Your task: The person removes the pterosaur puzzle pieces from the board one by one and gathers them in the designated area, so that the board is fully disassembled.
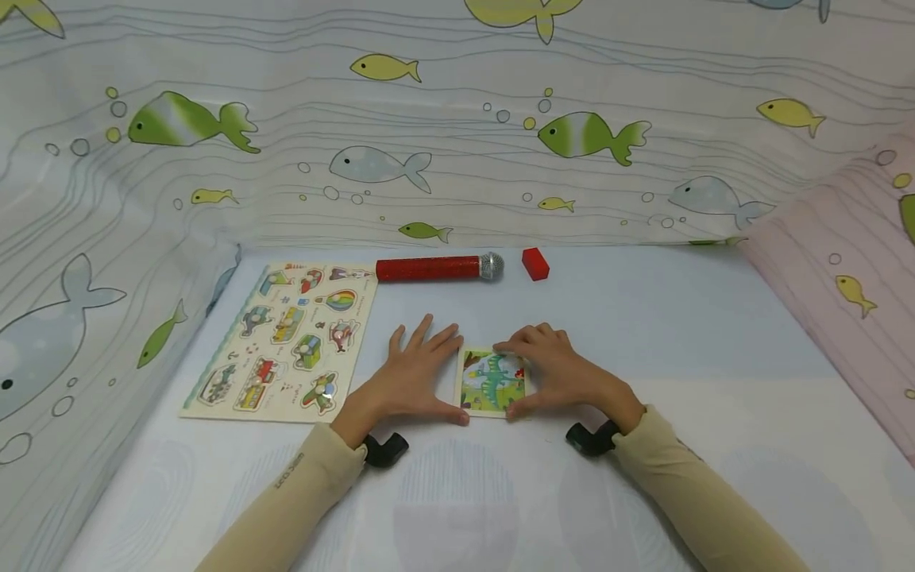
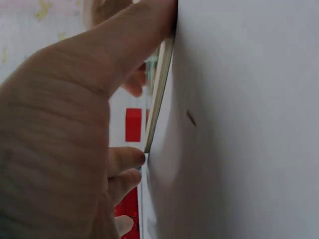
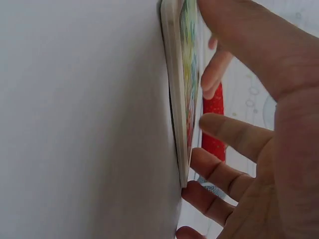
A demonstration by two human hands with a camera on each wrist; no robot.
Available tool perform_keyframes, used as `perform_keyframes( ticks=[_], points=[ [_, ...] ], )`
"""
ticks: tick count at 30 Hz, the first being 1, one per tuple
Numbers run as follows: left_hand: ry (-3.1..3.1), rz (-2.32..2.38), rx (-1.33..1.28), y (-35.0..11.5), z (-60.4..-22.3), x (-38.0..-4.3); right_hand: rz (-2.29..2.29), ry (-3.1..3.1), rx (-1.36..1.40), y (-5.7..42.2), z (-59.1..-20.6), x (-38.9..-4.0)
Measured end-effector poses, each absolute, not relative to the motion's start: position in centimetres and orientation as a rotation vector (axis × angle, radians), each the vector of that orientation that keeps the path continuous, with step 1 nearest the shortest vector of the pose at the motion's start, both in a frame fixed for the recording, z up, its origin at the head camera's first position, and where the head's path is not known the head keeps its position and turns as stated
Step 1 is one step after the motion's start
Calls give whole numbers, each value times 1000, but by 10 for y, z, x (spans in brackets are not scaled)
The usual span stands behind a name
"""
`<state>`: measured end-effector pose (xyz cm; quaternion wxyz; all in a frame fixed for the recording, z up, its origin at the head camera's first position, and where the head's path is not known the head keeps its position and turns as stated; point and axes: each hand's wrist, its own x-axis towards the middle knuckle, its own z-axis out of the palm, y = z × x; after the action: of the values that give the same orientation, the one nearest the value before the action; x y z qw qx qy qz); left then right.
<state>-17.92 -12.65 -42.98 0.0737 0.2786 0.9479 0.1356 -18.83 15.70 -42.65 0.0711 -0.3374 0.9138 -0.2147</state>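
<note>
A small square dinosaur picture board [image 1: 493, 383] with a pale wooden rim lies on the white table between both hands. My left hand [image 1: 411, 380] spreads its straight fingers along its left side, index fingertip by the far corner and thumb by the near one. On the opposite side, my right hand [image 1: 557, 372] bends round the board, holding it between the thumb at the near edge and fingers at the far edge. The right wrist view shows the board's layered wooden edge [image 3: 175, 94] beside the fingertips. In the left wrist view, the thumb partly covers the edge [image 2: 160, 89].
A larger peg puzzle [image 1: 286, 342] with vehicle pieces lies left of the left hand. Behind the hands are a red toy microphone [image 1: 429, 268] with a silver head and a red block [image 1: 535, 264]. A fish-patterned curtain [image 1: 457, 183] borders the table's far side.
</note>
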Motion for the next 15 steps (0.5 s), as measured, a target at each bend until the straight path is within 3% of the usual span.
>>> perform_keyframes(
  ticks=[15],
  points=[
    [2918, 457, 842, -132, -448, -185, -603, 2754, -1035, 145, -426, -193]
  ],
)
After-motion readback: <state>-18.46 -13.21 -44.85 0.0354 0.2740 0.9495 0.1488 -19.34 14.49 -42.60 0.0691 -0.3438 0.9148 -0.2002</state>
